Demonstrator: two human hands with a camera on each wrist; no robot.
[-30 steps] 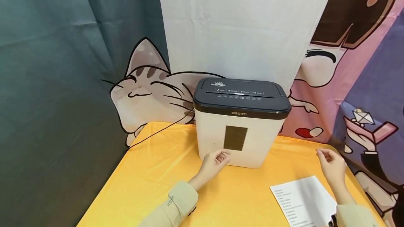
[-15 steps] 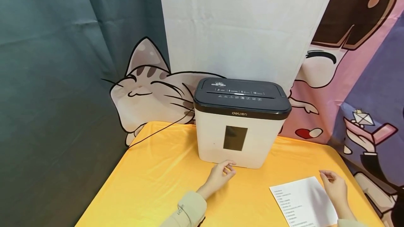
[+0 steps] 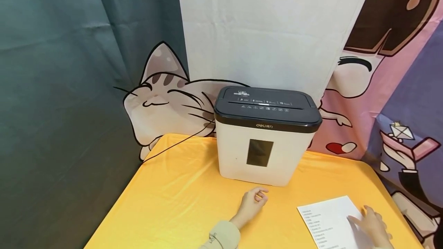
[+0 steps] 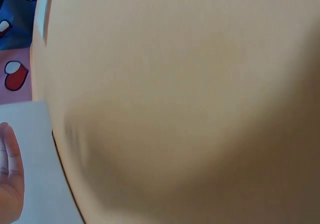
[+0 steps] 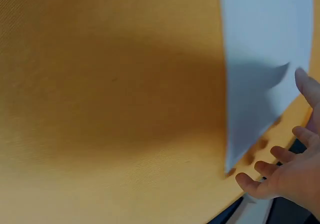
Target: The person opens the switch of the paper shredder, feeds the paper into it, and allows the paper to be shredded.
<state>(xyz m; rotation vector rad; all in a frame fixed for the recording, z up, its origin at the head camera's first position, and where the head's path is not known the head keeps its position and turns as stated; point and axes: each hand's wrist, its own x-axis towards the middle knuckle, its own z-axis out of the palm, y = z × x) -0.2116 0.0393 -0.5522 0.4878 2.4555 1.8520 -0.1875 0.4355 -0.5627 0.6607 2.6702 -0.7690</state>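
My right hand [image 3: 372, 226] hovers at the right edge of a white printed sheet of paper [image 3: 325, 224], thumb over the page and fingers spread past its side. In the right wrist view the fingers [image 5: 267, 170] are apart and cast shadows on the cloth beside the sheet [image 5: 260, 49]. My left hand [image 3: 252, 205] is held over the table in front of a paper shredder [image 3: 232, 153], fingers loosely bent around nothing. The shredder has a white bin, a small dark window and a black top with a feed slot. The left wrist view shows part of the left hand [image 4: 10, 176] against the white bin.
A yellow cloth [image 3: 166, 203] covers the table. A black cord [image 3: 180, 141] runs from the shredder to the table's left edge. Behind hang a dark curtain [image 3: 62, 87], a pale panel [image 3: 270, 30] and cartoon-printed fabric [image 3: 412, 87] at the right.
Both hands have come down and nearer. The left hand has moved away from the shredder's front and to the right; the right hand has lowered to the sheet and spread its fingers.
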